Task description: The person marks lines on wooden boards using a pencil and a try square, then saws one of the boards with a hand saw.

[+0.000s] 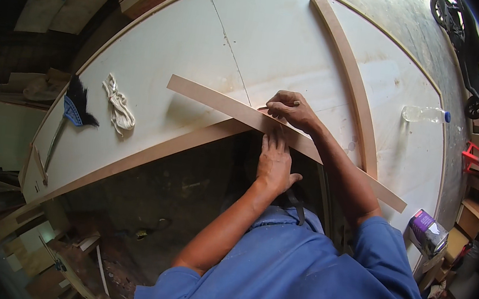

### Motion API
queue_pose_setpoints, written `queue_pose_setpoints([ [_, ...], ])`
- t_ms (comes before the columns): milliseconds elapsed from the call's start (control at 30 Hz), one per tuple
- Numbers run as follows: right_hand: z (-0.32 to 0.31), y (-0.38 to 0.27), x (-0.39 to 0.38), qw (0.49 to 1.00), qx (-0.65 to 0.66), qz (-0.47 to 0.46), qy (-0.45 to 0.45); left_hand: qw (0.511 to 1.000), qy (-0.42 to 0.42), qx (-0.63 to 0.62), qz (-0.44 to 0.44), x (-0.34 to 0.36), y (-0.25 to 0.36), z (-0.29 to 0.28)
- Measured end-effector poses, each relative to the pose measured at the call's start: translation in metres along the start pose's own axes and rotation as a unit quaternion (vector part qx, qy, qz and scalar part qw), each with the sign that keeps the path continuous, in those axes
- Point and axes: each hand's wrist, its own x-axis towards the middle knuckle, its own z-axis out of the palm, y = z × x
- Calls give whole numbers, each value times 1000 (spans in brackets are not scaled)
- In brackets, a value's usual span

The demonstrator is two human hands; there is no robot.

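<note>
A flat wooden strip (210, 96) lies slantwise over the near edge of the large white board (299, 44). My left hand (276, 162) rests on this strip with its fingers stretched out and the thumb spread to the right. Just beyond, my right hand (296, 111) is closed in a writing grip on a thin pencil, whose blunt end shows above the fingers. The pencil's tip, near the strip's far edge, cannot be made out. Beneath the slanted strip, a second wooden strip (150, 152) runs along the board's near edge toward the left.
Another long strip (349, 67) lies on the right side of the board, close to a clear bottle (420, 114). A bundle of white cord (118, 106) and a blue brush (77, 108) sit at left. A purple-and-white can (428, 233) stands at the right edge.
</note>
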Motion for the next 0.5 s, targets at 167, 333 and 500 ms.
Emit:
queue_pose_setpoints([
  [167,-5,-5,1,997,-71,-10,-15,1000,-15,6,3,2,1,-1],
  [333,-14,-13,-7,996,-90,9,-23,1000,-16,6,4,2,-1,-2],
  [500,-5,-15,-4,998,-57,11,-3,1000,-21,12,7,2,-1,-1],
])
